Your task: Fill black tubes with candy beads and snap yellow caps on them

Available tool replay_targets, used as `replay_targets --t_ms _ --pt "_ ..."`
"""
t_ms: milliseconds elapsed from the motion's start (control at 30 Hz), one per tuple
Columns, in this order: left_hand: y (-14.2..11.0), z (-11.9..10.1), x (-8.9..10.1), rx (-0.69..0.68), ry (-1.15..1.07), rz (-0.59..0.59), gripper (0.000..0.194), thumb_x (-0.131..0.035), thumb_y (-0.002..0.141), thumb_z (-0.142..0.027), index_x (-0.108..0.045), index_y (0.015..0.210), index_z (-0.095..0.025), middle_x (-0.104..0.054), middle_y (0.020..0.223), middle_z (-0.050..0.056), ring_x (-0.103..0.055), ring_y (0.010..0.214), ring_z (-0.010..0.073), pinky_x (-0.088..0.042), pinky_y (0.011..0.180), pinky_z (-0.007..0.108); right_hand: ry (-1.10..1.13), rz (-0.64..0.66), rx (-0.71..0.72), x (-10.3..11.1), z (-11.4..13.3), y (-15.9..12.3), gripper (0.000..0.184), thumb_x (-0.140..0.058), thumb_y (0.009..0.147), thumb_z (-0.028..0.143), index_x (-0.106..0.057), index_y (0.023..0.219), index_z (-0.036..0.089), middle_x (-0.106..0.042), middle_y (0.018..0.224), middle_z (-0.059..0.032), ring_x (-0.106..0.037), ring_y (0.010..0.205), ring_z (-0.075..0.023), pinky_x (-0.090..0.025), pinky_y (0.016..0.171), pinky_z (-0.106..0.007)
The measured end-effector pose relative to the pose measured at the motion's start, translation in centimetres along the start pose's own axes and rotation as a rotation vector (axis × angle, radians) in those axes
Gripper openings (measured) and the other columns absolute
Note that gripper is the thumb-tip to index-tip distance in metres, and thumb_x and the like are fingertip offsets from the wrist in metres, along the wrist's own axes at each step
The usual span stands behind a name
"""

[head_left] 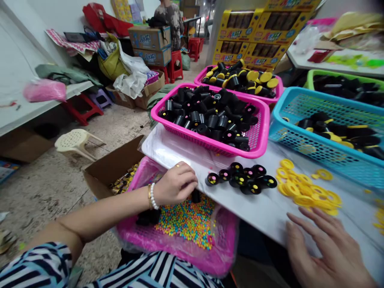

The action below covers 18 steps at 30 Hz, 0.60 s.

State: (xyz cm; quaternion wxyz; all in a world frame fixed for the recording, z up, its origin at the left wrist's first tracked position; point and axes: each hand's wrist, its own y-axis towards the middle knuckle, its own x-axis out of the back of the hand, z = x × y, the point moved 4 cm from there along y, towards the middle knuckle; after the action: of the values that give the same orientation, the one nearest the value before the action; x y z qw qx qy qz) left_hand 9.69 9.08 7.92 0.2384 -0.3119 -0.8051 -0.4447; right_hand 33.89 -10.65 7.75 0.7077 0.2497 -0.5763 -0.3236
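My left hand [177, 184] is closed over a small black plastic cup [196, 196], most of it hidden under the fingers. Directly below lie many tiny coloured beads [187, 224] inside a pink basket [220, 256] lined with clear plastic. Two or more black pieces rest among the beads under my left wrist. With fingers spread, my right hand [330, 244] hovers at the table's front edge, its fingertips by a pile of yellow rings [309, 190]. Between the hands, a cluster of black cups [240, 180] stands on the white table, with coloured beads showing in their tops.
A pink basket [262, 140] heaped with black cups stands behind the cluster. Beyond it, another pink basket [280, 86] holds yellow-capped pieces. A blue basket [279, 120] stands at right, a green one [312, 80] behind it. A cardboard box [96, 180] sits left of the beads.
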Motion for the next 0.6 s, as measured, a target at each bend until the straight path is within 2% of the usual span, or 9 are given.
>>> replay_targets --t_ms 133,200,267,333,367,433,533,600 --pt "3.3 1.8 -1.1 -0.136 0.005 0.047 0.034 -0.043 0.089 -0.004 -0.064 0.115 -0.012 -0.069 0.11 0.014 -0.063 0.103 0.0199 -0.057 0.091 0.038 -0.017 -0.016 -0.02 -0.6 -0.4 -0.2 0.022 -0.071 0.083 0.01 -0.07 0.105 0.013 -0.071 0.11 -0.0158 -0.066 0.112 -0.0342 -0.05 0.103 -0.058" --pt "5.2 2.8 -2.3 -0.211 0.017 0.187 0.039 -0.045 0.086 -0.002 -0.063 0.12 -0.012 -0.068 0.12 0.015 -0.063 0.112 0.021 -0.056 0.097 0.039 -0.037 -0.006 -0.008 -0.9 -0.6 -0.3 0.022 -0.072 0.082 0.01 -0.071 0.104 0.014 -0.072 0.108 -0.0142 -0.068 0.108 -0.033 -0.052 0.101 -0.056" --pt "6.3 3.5 -3.3 -0.265 0.022 0.358 0.038 -0.049 0.086 -0.002 -0.066 0.117 -0.013 -0.069 0.121 0.015 -0.063 0.116 0.0223 -0.055 0.101 0.04 -0.029 0.011 0.004 -1.1 -0.7 -0.3 0.02 -0.072 0.082 0.01 -0.071 0.101 0.015 -0.073 0.104 -0.012 -0.069 0.104 -0.0313 -0.053 0.1 -0.055" --pt "6.5 3.9 -3.6 -0.306 0.005 0.468 0.036 -0.051 0.085 -0.001 -0.069 0.113 -0.014 -0.07 0.121 0.014 -0.063 0.118 0.0234 -0.053 0.104 0.04 -0.006 0.026 -0.001 -1.1 -0.7 -0.4 0.016 -0.071 0.083 0.01 -0.07 0.098 0.015 -0.073 0.099 -0.0104 -0.07 0.1 -0.0294 -0.054 0.099 -0.053" --pt "6.2 4.0 -3.4 -0.313 -0.011 0.488 0.036 -0.051 0.084 0.0 -0.07 0.11 -0.015 -0.071 0.121 0.013 -0.063 0.118 0.0232 -0.053 0.104 0.04 0.002 0.029 -0.008 -1.1 -0.7 -0.5 0.014 -0.07 0.083 0.011 -0.07 0.097 0.015 -0.073 0.098 -0.0098 -0.07 0.099 -0.0285 -0.054 0.099 -0.053" --pt "5.4 4.3 -2.7 -0.286 -0.048 0.469 0.035 -0.05 0.081 0.002 -0.072 0.098 -0.018 -0.074 0.112 0.009 -0.066 0.11 0.0207 -0.054 0.102 0.039 0.01 0.034 -0.025 -1.1 -0.8 -0.5 0.013 -0.069 0.084 0.012 -0.07 0.097 0.016 -0.073 0.098 -0.009 -0.071 0.097 -0.0272 -0.054 0.099 -0.051" --pt "4.6 4.9 -1.4 -0.17 -0.042 0.349 0.033 -0.045 0.078 0.002 -0.069 0.077 -0.021 -0.073 0.088 0.004 -0.067 0.091 0.0164 -0.057 0.091 0.034 0.01 0.037 -0.025 -1.3 -0.8 -0.5 0.013 -0.069 0.085 0.013 -0.07 0.097 0.016 -0.073 0.098 -0.0084 -0.071 0.096 -0.026 -0.054 0.099 -0.049" --pt "4.7 5.1 -1.3 -0.154 -0.007 0.279 0.033 -0.043 0.079 0.001 -0.068 0.082 -0.02 -0.072 0.088 0.005 -0.066 0.091 0.0161 -0.058 0.088 0.034 0.002 0.036 -0.008 -1.5 -0.7 -0.5 0.012 -0.07 0.085 0.014 -0.07 0.097 0.016 -0.074 0.098 -0.0084 -0.071 0.095 -0.0256 -0.054 0.099 -0.049"
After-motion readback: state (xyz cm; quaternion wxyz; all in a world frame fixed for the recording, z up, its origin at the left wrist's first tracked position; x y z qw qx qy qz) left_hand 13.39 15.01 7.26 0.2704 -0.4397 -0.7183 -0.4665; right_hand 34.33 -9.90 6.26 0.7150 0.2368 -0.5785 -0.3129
